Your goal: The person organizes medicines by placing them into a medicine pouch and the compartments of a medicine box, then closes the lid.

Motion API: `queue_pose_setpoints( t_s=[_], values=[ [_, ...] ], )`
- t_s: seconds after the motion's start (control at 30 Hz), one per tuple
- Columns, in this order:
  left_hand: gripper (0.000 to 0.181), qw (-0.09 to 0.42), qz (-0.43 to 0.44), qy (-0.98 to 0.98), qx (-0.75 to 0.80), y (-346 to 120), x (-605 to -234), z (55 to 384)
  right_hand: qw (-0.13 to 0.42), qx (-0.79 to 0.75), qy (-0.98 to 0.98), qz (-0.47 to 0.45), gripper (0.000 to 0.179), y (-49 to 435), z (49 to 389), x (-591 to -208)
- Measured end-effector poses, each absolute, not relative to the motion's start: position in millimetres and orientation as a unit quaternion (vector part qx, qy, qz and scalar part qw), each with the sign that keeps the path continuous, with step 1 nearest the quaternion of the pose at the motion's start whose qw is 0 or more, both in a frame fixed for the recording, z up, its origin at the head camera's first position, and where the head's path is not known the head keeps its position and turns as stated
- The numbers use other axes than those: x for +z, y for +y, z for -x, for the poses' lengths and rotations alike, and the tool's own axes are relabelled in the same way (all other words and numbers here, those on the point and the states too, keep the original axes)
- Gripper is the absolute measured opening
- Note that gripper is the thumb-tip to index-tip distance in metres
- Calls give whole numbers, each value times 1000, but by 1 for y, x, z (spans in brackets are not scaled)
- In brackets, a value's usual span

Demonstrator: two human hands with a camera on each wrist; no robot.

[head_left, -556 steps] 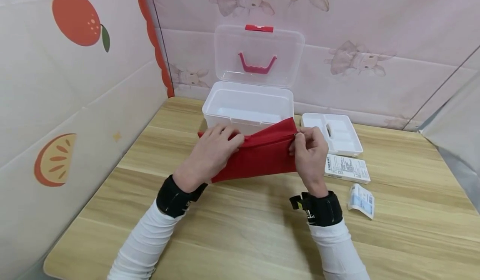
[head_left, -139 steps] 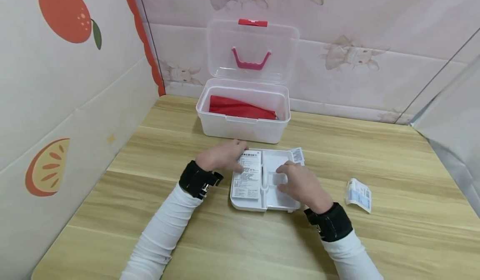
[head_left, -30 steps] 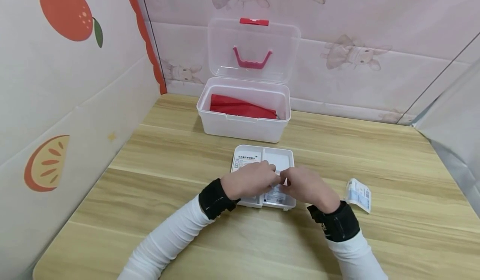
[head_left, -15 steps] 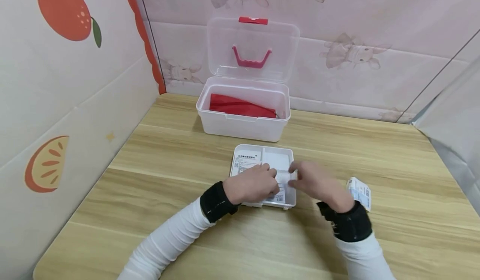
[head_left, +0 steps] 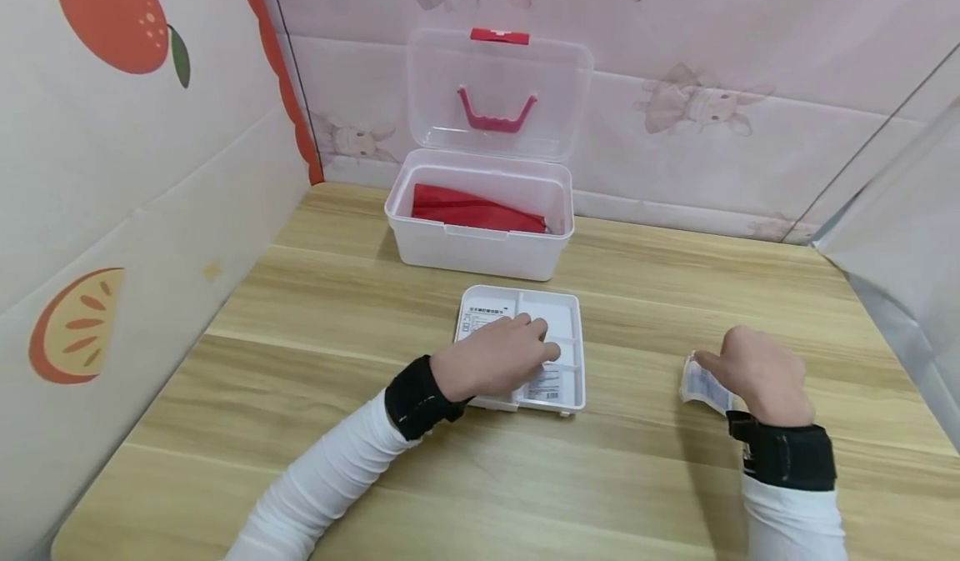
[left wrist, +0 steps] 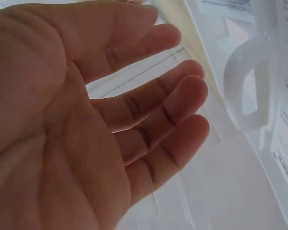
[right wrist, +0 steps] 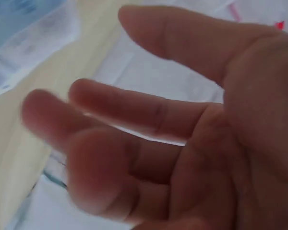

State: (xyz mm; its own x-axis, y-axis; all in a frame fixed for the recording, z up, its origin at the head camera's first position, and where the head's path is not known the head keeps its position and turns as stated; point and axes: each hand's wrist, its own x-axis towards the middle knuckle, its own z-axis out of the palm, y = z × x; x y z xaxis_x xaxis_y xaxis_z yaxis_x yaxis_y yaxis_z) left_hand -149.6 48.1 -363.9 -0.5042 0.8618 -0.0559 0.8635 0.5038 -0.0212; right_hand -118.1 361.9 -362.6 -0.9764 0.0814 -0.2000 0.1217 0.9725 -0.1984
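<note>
In the head view my left hand [head_left: 495, 357] hovers over a white divided tray [head_left: 573, 311], its fingers loosely bent and holding nothing. The left wrist view shows those fingers apart from the tray's looped handle [left wrist: 245, 86]. A white printed box [head_left: 483, 307] lies in the tray's left compartment, partly covered by the hand. A small printed packet [head_left: 545, 386] lies in the front right compartment. Further right, my right hand [head_left: 768, 378] is over a white-and-blue packet [head_left: 701, 388]. The right wrist view shows its thumb and fingers spread, with a gap to that packet [right wrist: 24, 43].
Behind the tray stands a clear plastic case [head_left: 480, 248] with its lid [head_left: 498, 69] raised. A red zip pouch [head_left: 476, 211] lies inside it. Printed fabric walls border the wooden table [head_left: 600, 486] at the back and left.
Earlier both hands held the red pouch; later it lies in the case, with the printed box in the tray. Within the last second my right hand has moved right, from tray to packet.
</note>
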Motion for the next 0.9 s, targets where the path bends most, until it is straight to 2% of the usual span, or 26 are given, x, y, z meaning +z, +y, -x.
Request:
queue_pose_setpoints(
  t_s=[0.23,0.47,0.57,0.7,0.9],
  values=[
    [25,25,-490,871,11,46,-358,149,132,-96,985,-49,39,362,125,-383],
    [24,13,-496,868,25,44,-355,150,106,-120,987,-16,25,353,132,-388],
    [24,6,-491,871,27,41,-354,150,72,-137,988,7,27,350,136,-389],
    [27,-6,-476,879,31,38,-352,152,0,-182,982,51,20,342,140,-387],
    [48,-21,-444,894,54,39,-348,155,-79,-272,954,95,19,308,136,-372]
  ],
)
